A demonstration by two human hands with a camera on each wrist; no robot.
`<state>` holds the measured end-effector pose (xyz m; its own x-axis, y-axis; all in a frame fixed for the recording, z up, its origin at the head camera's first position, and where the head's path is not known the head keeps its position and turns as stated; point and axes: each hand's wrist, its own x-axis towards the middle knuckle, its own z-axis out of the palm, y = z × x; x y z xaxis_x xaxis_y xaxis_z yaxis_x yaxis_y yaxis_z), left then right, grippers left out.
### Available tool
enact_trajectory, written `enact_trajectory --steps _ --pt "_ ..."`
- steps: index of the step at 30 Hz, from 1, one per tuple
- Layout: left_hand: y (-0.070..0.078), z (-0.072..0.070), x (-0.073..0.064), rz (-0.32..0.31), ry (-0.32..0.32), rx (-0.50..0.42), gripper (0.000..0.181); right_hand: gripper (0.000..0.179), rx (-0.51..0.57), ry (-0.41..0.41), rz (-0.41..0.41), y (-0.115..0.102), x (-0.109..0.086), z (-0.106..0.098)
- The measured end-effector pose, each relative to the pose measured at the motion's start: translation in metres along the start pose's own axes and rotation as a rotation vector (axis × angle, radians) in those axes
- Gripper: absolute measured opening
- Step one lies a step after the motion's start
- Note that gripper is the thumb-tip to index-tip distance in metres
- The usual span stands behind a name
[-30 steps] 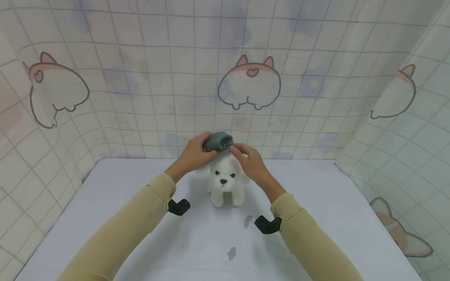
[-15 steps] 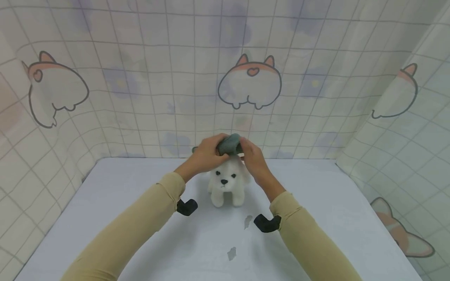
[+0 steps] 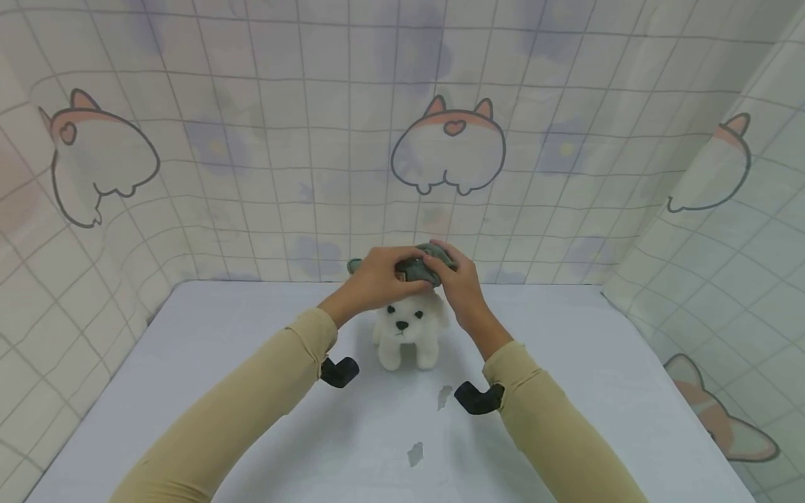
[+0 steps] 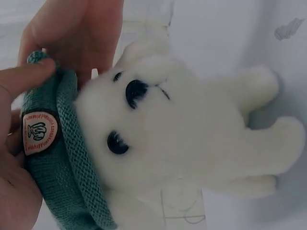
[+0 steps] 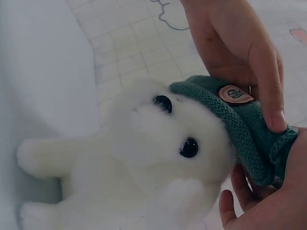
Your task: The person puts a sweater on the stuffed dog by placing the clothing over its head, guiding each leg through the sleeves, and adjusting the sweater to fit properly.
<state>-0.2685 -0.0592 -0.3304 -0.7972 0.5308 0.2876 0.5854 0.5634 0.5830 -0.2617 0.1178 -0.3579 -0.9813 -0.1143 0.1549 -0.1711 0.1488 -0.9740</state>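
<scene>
A white plush dog [image 3: 407,328] with black eyes and nose stands on the table, facing me. Its head top carries a green knitted hat [image 4: 69,182], whose rolled brim lies across the forehead. A round pinkish patch [image 4: 41,132] shows on the hat's front. My left hand [image 3: 380,276] grips the hat from the left, thumb toward the front. From the right, my right hand [image 3: 464,285] pinches the hat's other side between thumb and fingers. One ear of the dog shows in the right wrist view; the back of the hat is hidden.
The dog stands toward the far part of a white table [image 3: 352,440]. Two small grey marks [image 3: 415,454] lie on the surface in front. A grid-patterned curtain [image 3: 264,140] with corgi drawings rises behind and at both sides. Black wrist-worn pieces [image 3: 479,398] jut from both sleeves.
The hat has moved right and down, from tilted with its opening showing to lying over the dog's head. My left hand has shifted right with it; my right hand has changed its grip on the edge.
</scene>
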Motion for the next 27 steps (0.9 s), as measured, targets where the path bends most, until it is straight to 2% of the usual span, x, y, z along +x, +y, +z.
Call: enact_trajectory --steps 4,8,11,15,18,23,27 --pt "-0.006 -0.003 -0.001 -0.013 0.033 -0.078 0.04 0.048 -0.006 0.011 -0.009 0.001 0.001 -0.002" --pt "-0.013 -0.009 -0.001 0.022 0.129 -0.055 0.028 0.047 0.007 0.022 0.002 0.002 0.001 -0.003" --pt "-0.021 -0.013 0.0 -0.026 0.167 -0.048 0.024 0.046 0.023 0.027 0.01 0.002 0.002 -0.003" --pt "-0.034 -0.018 0.002 -0.167 0.103 -0.138 0.024 0.046 0.016 0.02 0.004 0.003 0.002 -0.003" --pt "-0.041 -0.019 0.003 -0.242 0.041 -0.224 0.023 0.046 0.015 0.01 -0.02 0.004 0.002 -0.003" --pt "-0.047 -0.02 0.004 -0.303 -0.03 -0.311 0.023 0.047 0.026 -0.005 -0.111 0.006 0.0 -0.003" --pt "-0.048 -0.021 0.003 -0.331 -0.051 -0.312 0.022 0.034 -0.022 -0.002 -0.17 0.008 0.0 -0.003"
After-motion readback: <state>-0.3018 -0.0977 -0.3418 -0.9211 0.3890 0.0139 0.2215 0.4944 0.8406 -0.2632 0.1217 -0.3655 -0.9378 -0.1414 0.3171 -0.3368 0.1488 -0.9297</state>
